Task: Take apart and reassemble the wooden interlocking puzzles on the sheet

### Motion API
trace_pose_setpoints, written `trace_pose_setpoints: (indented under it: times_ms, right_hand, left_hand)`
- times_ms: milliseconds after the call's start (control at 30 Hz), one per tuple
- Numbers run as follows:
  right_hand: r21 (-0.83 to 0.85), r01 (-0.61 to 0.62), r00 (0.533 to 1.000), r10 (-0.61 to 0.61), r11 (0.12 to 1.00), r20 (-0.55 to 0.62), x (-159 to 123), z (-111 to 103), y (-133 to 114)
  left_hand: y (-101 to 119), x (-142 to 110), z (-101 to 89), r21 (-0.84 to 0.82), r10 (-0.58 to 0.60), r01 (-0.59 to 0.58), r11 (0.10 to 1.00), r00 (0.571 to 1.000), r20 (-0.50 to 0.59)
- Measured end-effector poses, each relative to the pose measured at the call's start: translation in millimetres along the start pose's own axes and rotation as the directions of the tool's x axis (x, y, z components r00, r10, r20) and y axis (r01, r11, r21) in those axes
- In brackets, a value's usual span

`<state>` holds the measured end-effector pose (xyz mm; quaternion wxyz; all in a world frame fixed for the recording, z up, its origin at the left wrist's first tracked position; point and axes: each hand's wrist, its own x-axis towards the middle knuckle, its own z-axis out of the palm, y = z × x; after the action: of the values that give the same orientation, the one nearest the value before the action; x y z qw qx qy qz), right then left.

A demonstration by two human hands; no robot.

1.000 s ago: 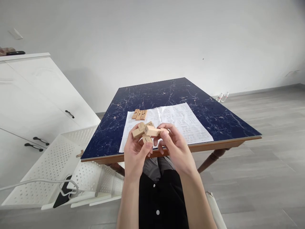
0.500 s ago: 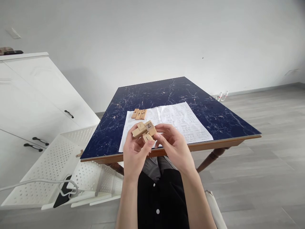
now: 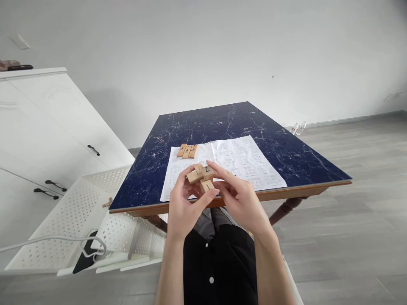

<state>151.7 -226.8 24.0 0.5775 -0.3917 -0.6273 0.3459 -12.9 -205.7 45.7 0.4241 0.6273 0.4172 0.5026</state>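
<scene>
Both hands hold a wooden interlocking puzzle (image 3: 197, 176) made of several light blocks, raised over the table's front edge. One block end bears a "2", and another facing me shows a "1". My left hand (image 3: 187, 205) wraps the puzzle from the left, its thumb against the lower block. My right hand (image 3: 237, 192) grips it from the right, index finger at the "2" block; its other fingers curl beneath and are partly hidden. Beyond them, three notched wooden pieces (image 3: 187, 151) lie side by side on the printed sheet (image 3: 241, 159).
The sheet, creased and covered in small diagrams, lies on a dark blue marble-patterned table (image 3: 206, 120). A white cabinet (image 3: 57, 127) and a white perforated shelf unit (image 3: 63, 228) with a cable stand at left. Plastic bottles (image 3: 298, 128) stand on the floor by the wall.
A block that my right hand held angled across the puzzle now sits in it, "2" showing. The puzzle has shifted slightly right and turned, and my right index finger has moved onto its top.
</scene>
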Motion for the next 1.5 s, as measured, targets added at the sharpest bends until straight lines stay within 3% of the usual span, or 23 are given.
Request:
trace_pose_setpoints:
  times_ms: [100,333,567,733,867,1067,1300,1500]
  right_hand:
    - [0.048,-0.057,0.997,0.055,0.997,0.058,-1,-6,-1]
    - [0.257,-0.181,0.983,0.177,0.949,0.04,5,-6,-13]
    - [0.316,-0.265,0.964,0.247,0.911,0.097,10,-2,-25]
    - [0.356,-0.312,0.95,0.295,0.881,0.105,4,-2,-20]
    - [0.338,-0.288,0.958,0.264,0.896,0.115,3,-3,-14]
    - [0.06,-0.135,0.99,0.137,0.989,-0.029,5,-2,-5]
    - [-0.165,0.018,0.998,-0.029,0.986,-0.061,5,-5,-11]
    - [-0.099,-0.088,0.995,0.083,0.991,-0.055,5,-1,-21]
  left_hand:
    - [2,0,-1.3,0.076,0.014,-0.017,0.997,0.999,0.045]
    - [-1,1,2.7,0.22,0.071,-0.083,0.972,0.995,0.064]
    - [-3,3,0.9,0.34,0.28,-0.262,0.903,0.96,-0.002]
    - [-5,-3,-3.5,0.221,0.172,-0.175,0.96,0.985,0.033]
    - [-6,-4,-9.8,0.073,0.099,-0.103,0.992,0.993,0.061]
    - [-10,0,-15.1,-0.094,0.043,-0.03,0.995,0.99,0.135]
    - [-10,1,-9.3,-0.164,0.11,-0.084,0.983,0.982,0.151]
    - [-16,5,-9.1,-0.168,0.149,-0.123,0.978,0.977,0.152]
